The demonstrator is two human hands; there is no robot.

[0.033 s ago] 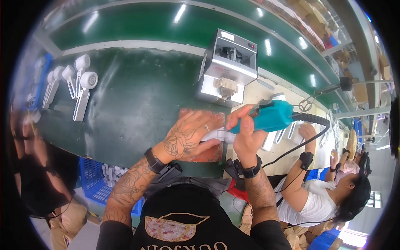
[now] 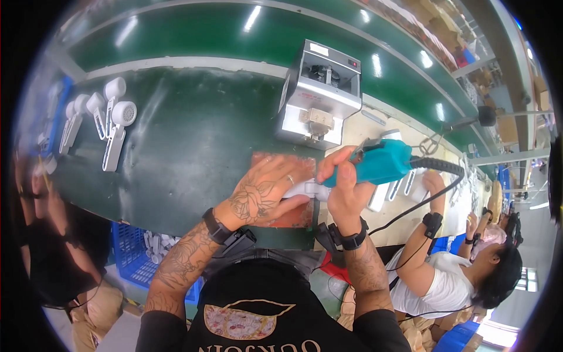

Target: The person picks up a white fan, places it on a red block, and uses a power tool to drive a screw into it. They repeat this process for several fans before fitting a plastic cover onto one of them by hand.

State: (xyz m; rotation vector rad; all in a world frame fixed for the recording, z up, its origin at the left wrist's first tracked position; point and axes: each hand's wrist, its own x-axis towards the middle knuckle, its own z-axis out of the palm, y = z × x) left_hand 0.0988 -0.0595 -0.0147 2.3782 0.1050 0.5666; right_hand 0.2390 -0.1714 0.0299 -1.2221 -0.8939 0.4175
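My right hand (image 2: 347, 190) is wrapped around a teal electric screwdriver (image 2: 381, 163) with a black cord. The tool lies nearly sideways, its front end pointing left. Just left of it, my left hand (image 2: 267, 189) grips a white plastic piece (image 2: 299, 189) on a reddish-brown mat (image 2: 280, 219). Much of that piece is covered by my fingers, so its full shape and the contact with the tool's tip cannot be made out. At the left of the green table (image 2: 193, 129) lie several white handheld fans (image 2: 115, 141) with round heads.
A grey metal machine (image 2: 319, 97) stands beyond the mat. Below the table's edge at left, a blue crate (image 2: 130, 252) holds white parts. People work on both sides; the right one's arm (image 2: 419, 237) is near the trailing cord (image 2: 404, 212). White pieces (image 2: 380, 196) lie beside my right hand.
My hands hold almost the same pose; the screwdriver has shifted very slightly left. At right, the co-worker's hand has moved a little.
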